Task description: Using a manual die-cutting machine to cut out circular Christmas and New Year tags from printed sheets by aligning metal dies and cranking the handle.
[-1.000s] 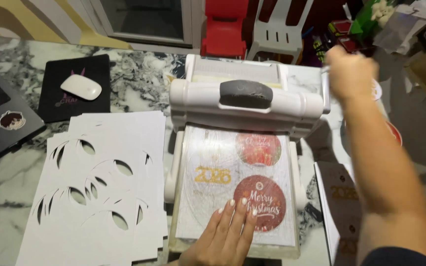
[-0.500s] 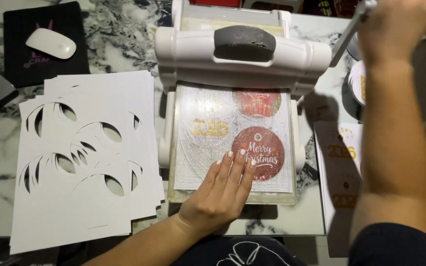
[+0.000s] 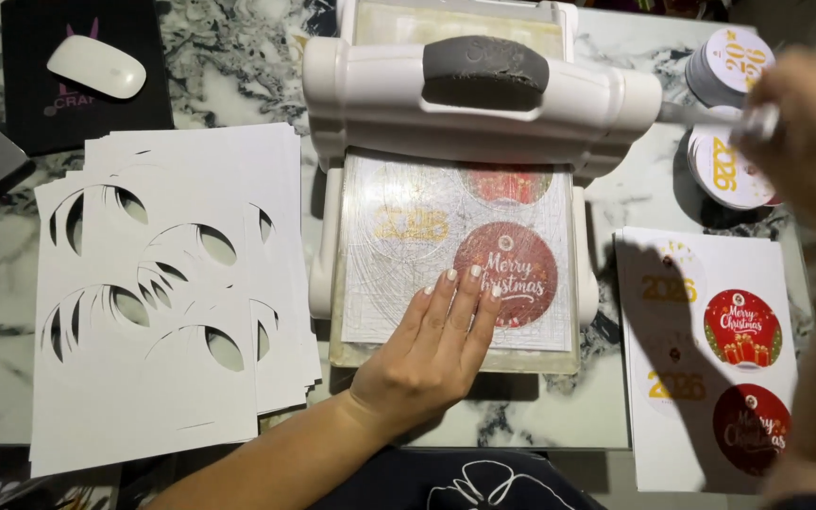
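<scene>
A white die-cutting machine (image 3: 380, 94) with a grey top handle (image 3: 485, 64) stands on the marble table. A clear cutting plate (image 3: 370, 283) lies on its front platform over a printed sheet with a red round design (image 3: 512, 260). My left hand (image 3: 432, 354) rests flat on the plate's near edge, fingers together and touching the red circle. At the machine's right side my blurred right hand (image 3: 809, 142) grips the crank handle (image 3: 710, 115).
A fanned stack of white sheets with round holes cut out (image 3: 167, 293) lies to the left. A printed sheet of round designs (image 3: 710, 349) lies to the right, with stacks of cut round stickers (image 3: 724, 71) behind it. A white mouse (image 3: 96, 66) on a black pad sits far left.
My head has moved closer and lower over the machine. My right hand has swung down from high at the machine's right. My left hand stays flat on the plate.
</scene>
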